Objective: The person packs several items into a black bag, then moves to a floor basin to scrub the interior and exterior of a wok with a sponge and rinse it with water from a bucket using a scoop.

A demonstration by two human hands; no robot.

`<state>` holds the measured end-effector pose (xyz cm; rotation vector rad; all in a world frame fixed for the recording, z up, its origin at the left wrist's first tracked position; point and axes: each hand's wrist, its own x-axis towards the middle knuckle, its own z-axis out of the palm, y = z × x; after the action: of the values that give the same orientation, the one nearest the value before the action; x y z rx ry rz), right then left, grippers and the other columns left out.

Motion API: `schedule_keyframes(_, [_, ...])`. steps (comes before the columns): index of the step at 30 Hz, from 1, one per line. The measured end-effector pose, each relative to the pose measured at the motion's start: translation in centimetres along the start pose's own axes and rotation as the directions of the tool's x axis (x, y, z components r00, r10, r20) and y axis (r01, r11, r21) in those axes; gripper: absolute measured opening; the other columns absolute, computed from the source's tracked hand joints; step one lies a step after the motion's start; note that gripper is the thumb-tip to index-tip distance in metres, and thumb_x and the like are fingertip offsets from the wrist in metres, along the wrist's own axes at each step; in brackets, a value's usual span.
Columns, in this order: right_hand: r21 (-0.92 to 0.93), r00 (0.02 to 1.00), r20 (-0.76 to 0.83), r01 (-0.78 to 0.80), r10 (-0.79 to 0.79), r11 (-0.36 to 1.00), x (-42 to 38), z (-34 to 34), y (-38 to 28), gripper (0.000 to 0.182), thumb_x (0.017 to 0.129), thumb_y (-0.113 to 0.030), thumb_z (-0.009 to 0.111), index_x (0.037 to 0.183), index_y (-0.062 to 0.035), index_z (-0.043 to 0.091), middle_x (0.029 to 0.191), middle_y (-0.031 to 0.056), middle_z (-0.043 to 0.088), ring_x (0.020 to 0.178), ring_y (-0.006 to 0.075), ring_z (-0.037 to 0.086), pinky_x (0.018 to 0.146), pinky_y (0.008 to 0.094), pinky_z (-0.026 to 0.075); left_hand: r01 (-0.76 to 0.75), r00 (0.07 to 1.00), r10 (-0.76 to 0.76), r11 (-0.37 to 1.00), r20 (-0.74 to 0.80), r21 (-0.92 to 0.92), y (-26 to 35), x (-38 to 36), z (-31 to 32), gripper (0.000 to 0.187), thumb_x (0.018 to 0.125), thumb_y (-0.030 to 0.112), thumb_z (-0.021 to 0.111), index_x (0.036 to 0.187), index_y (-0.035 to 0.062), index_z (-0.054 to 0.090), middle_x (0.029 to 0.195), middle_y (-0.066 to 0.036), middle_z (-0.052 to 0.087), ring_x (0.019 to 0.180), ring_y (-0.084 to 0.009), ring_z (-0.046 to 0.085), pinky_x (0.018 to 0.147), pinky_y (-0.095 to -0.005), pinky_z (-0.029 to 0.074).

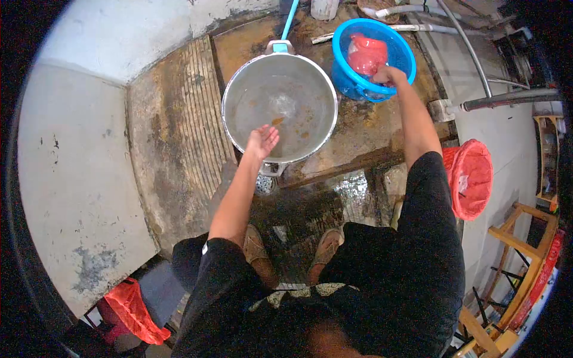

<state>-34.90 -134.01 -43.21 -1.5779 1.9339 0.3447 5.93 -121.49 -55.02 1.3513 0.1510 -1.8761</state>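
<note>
A large metal pot [248, 98] with two side handles sits on the wet concrete ledge, brown specks on its bottom. My left hand [262, 141] is over the pot's near inner edge, palm turned up and fingers apart, holding nothing. To the right of the pot stands a blue plastic bucket [407, 56]. Inside it is a pinkish-red plastic dipper [365, 56]. My right hand [389, 76] reaches into the bucket, its fingers curled at the dipper's near end. The grip itself is partly hidden.
A light-blue stick [290, 19] lies behind the pot. Pipes [471, 48] run along the right wall. A red-lined basket [474, 179] stands at right, above a wooden frame [525, 256]. A round drain cover [265, 184] is below the pot.
</note>
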Motion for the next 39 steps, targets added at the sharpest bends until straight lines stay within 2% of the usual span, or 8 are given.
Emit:
schedule_keyframes(2, [0.301,0.957,0.29,-0.093,0.002,0.949,-0.6,-0.8,0.5,0.011,0.074,-0.015,0.056,0.073,-0.0053,0.062,0.061,0.0047,0.055,0.05,0.0139,0.05,0.048,0.0288,0.042,0.016,0.999,-0.02,0.994,0.029,0.104,-1.5,0.2,1.5,0.03,0.092,0.018,0.034,0.117,0.007,0.046,0.112,-0.012,0.055,0.103,-0.0242,0.053,0.087,-0.0383,0.046])
schedule_keyframes(4, [0.656,0.845,0.503,-0.24,-0.178,0.715,1.1,-0.8,2.3,0.009,0.076,-0.014,0.053,0.072,-0.0092,0.058,0.055,-0.002,0.046,0.044,0.0077,0.042,0.041,0.0245,0.034,0.055,0.994,-0.07,0.983,0.081,0.178,-3.1,2.4,2.4,0.034,0.093,0.023,0.033,0.123,0.0115,0.046,0.119,-0.008,0.056,0.108,-0.02,0.053,0.092,-0.0382,0.04])
schedule_keyframes(10, [0.87,0.939,0.151,0.023,-0.309,0.493,-5.4,0.7,3.3,0.02,0.087,-0.021,0.054,0.069,-0.0161,0.046,0.053,-0.0079,0.036,0.041,0.0041,0.032,0.038,0.0212,0.027,0.083,0.98,-0.107,0.986,0.169,0.142,-6.2,3.8,9.9,0.036,0.094,0.024,0.031,0.125,0.0121,0.045,0.125,-0.008,0.054,0.112,-0.0204,0.052,0.096,-0.0399,0.038])
schedule_keyframes(17, [0.937,0.966,0.06,0.033,-0.252,0.349,-12.3,3.3,2.7,0.01,0.087,-0.015,0.055,0.092,-0.011,0.046,0.059,-0.0059,0.039,0.042,0.0041,0.032,0.037,0.0199,0.027,0.134,0.94,-0.125,0.991,0.317,-0.006,-10.5,7.5,14.7,0.033,0.094,0.025,0.033,0.12,0.0087,0.047,0.118,-0.014,0.057,0.107,-0.0247,0.054,0.091,-0.0418,0.044])
schedule_keyframes(25, [0.887,0.956,-0.03,0.16,-0.292,0.433,-15.6,6.3,-0.4,0.013,0.088,-0.015,0.053,0.098,-0.0076,0.048,0.06,-0.0044,0.04,0.041,0.0052,0.033,0.037,0.0219,0.031,0.14,0.957,-0.086,0.973,0.277,-0.184,-11.0,11.1,15.5,0.034,0.093,0.027,0.035,0.11,0.0038,0.053,0.107,-0.014,0.061,0.095,-0.0264,0.058,0.077,-0.0408,0.049])
schedule_keyframes(32, [0.793,0.967,-0.05,0.19,-0.249,0.578,-17.0,11.4,-2.1,0.016,0.089,-0.015,0.052,0.102,-0.0056,0.053,0.063,-0.0035,0.046,0.047,0.0053,0.04,0.04,0.0229,0.034,-0.288,0.954,0.28,0.956,0.108,0.059,-12.8,12.2,8.9,0.038,0.093,0.026,0.04,0.078,0.0007,0.063,0.071,-0.01,0.066,0.062,-0.0224,0.063,0.054,-0.0405,0.05])
schedule_keyframes(35, [0.645,0.931,-0.221,0.363,-0.292,0.672,-15.8,15.0,-2.2,0.011,0.09,-0.016,0.053,0.086,-0.0069,0.048,0.06,-0.0035,0.043,0.048,0.0059,0.041,0.041,0.0244,0.033,-0.198,0.945,0.284,0.889,-0.159,0.412,-11.7,6.6,7.1,0.033,0.089,0.025,0.047,0.077,-0.0004,0.063,0.073,-0.015,0.067,0.067,-0.0286,0.065,0.059,-0.0441,0.05])
schedule_keyframes(39, [0.491,0.863,-0.3,0.504,-0.405,0.71,-15.7,15.9,-4.3,0.013,0.089,-0.013,0.053,0.081,-0.0045,0.047,0.061,-0.0036,0.042,0.051,0.0062,0.039,0.044,0.0255,0.032,-0.234,0.747,0.663,0.33,-0.048,0.915,-10.9,3.1,4.7,0.025,0.085,0.021,0.052,0.072,0.0015,0.061,0.075,-0.02,0.065,0.074,-0.0366,0.063,0.068,-0.0448,0.049])
